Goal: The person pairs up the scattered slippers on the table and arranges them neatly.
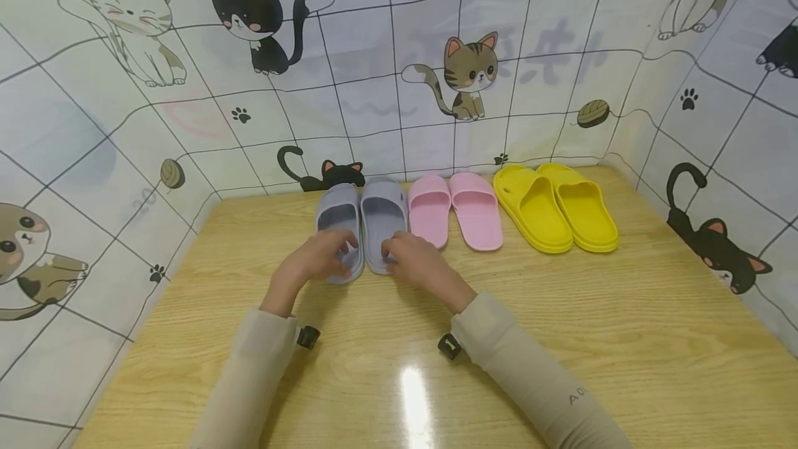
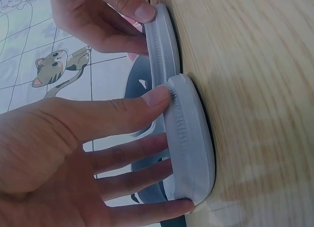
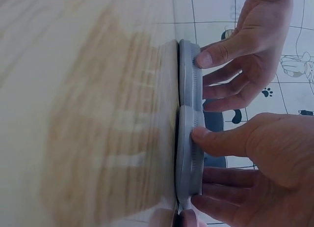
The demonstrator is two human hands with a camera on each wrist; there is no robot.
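Two grey slippers stand side by side on the wooden table, toes toward the back wall: the left grey slipper (image 1: 339, 195) and the right grey slipper (image 1: 384, 192). My left hand (image 1: 314, 257) is at the left slipper's heel; in the left wrist view its thumb rests on the heel rim (image 2: 189, 143) with the other fingers fairly straight over the footbed. At the right slipper's heel (image 3: 187, 156) is my right hand (image 1: 420, 265), its thumb tip on the rim and its fingers extended over the footbed. Both slippers lie flat.
Right of the grey pair stand pink slippers (image 1: 472, 192), then yellow clogs (image 1: 537, 213), all in one row along the back wall. Cat-patterned cloth (image 1: 368, 89) covers the walls behind and at both sides. Light glares off the wooden table (image 1: 361, 373) in front.
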